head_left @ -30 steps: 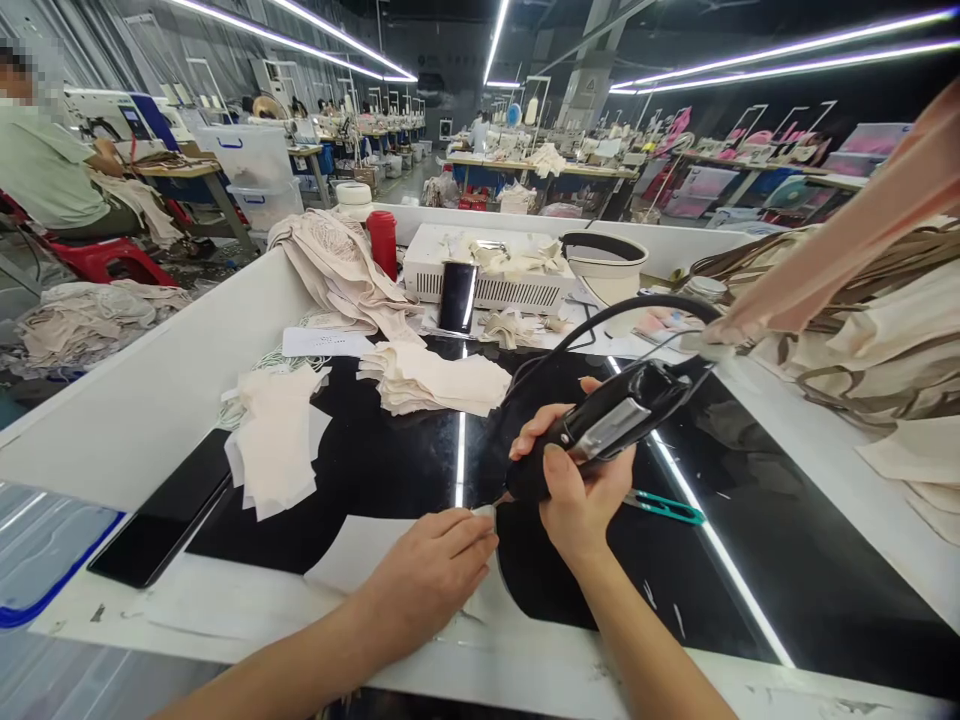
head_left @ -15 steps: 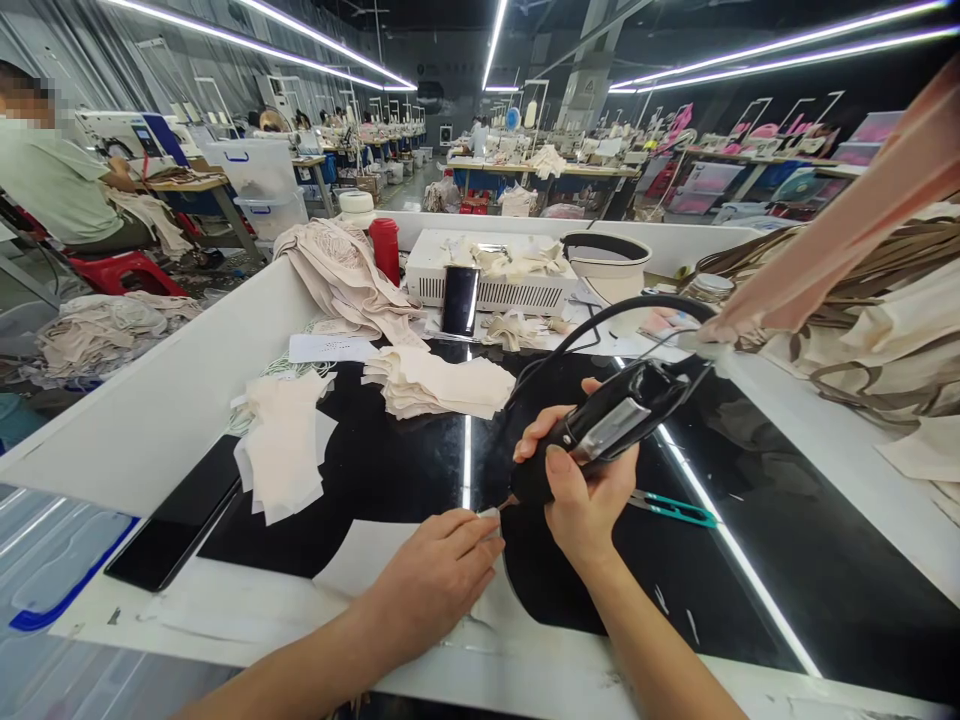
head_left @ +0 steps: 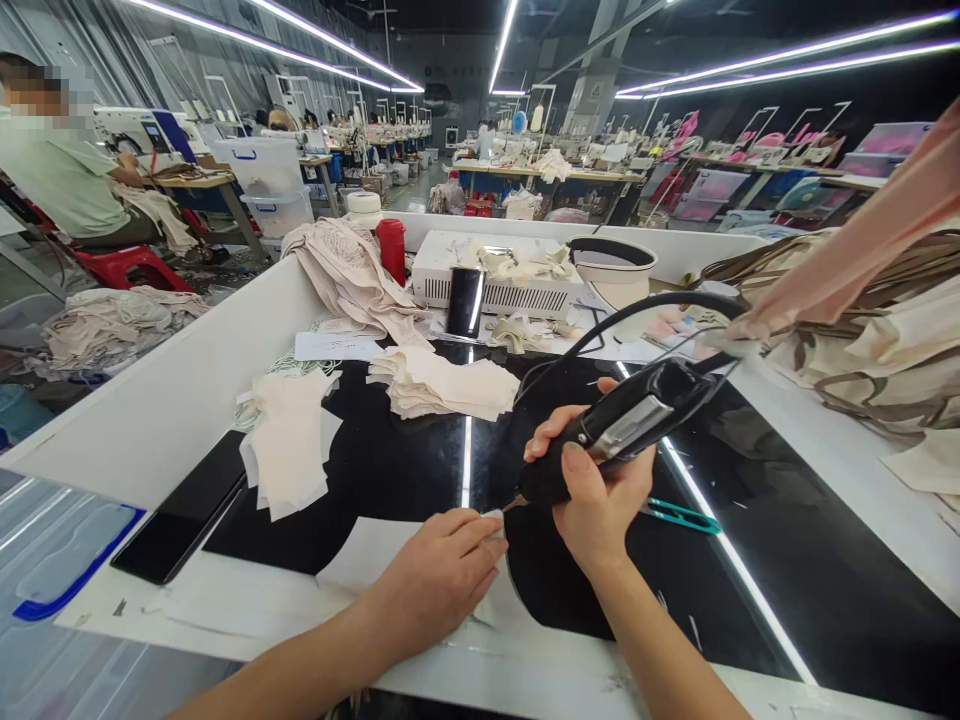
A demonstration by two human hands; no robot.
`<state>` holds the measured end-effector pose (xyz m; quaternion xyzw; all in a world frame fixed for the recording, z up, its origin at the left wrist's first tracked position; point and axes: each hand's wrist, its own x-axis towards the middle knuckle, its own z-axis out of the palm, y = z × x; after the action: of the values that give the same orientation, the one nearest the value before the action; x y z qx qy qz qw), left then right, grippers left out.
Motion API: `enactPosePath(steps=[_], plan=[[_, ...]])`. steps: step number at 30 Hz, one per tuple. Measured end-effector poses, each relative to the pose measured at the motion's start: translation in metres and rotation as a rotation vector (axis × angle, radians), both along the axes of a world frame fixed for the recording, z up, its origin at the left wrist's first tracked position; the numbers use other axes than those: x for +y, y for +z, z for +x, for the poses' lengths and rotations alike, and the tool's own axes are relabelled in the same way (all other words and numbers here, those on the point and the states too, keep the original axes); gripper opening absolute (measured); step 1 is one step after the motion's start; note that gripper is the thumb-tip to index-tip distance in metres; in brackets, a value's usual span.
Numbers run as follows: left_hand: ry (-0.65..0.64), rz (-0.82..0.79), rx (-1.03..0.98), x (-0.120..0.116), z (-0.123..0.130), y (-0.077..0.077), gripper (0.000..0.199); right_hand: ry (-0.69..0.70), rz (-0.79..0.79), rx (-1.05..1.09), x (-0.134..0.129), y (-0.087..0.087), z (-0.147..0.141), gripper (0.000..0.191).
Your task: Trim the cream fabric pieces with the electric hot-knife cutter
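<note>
Right hand [head_left: 600, 490]: wrapped firmly round black handheld power tool with silver metal plate [head_left: 630, 425], body slanting down to the left.
Left hand [head_left: 442, 560]: flat on thin white sheet with curved edge [head_left: 367, 548], fingers bunched at its edge; pinching or only pressing, cannot tell.
Tool tip [head_left: 514, 502]: slim, pointed at sheet edge, just beside left fingertips; contact too small to tell.
White sheet: across near edge of glossy black flat board [head_left: 405, 460], partly hidden under hand.
Step in hand: likely working tip along sheet edge while left hand steadies it.
Next move calls for: tool angle held steady, left fingers clear of tip, sheet flat.
Cable: thick black curved cable [head_left: 630, 308], arcing left from tool's rear, near hanging strip of pale pink fabric [head_left: 855, 235].
Snips: teal-handled thread snips [head_left: 684, 516], on board, right of right hand.
Fabric: 2 piles, left stack of pale peach cut pieces [head_left: 289, 440] and far stack of pale peach cut pieces [head_left: 450, 385], both apart from hands.
</note>
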<state>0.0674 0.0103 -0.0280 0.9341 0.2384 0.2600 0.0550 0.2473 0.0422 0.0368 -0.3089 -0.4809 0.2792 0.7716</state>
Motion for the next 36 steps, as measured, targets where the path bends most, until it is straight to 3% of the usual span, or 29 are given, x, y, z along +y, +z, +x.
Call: enactPosePath(steps=[36], plan=[[-0.010,0.031,-0.013,0.001,0.002,0.000,0.027,-0.007,-0.013,-0.005,-0.003,-0.005,-0.013,0.051]])
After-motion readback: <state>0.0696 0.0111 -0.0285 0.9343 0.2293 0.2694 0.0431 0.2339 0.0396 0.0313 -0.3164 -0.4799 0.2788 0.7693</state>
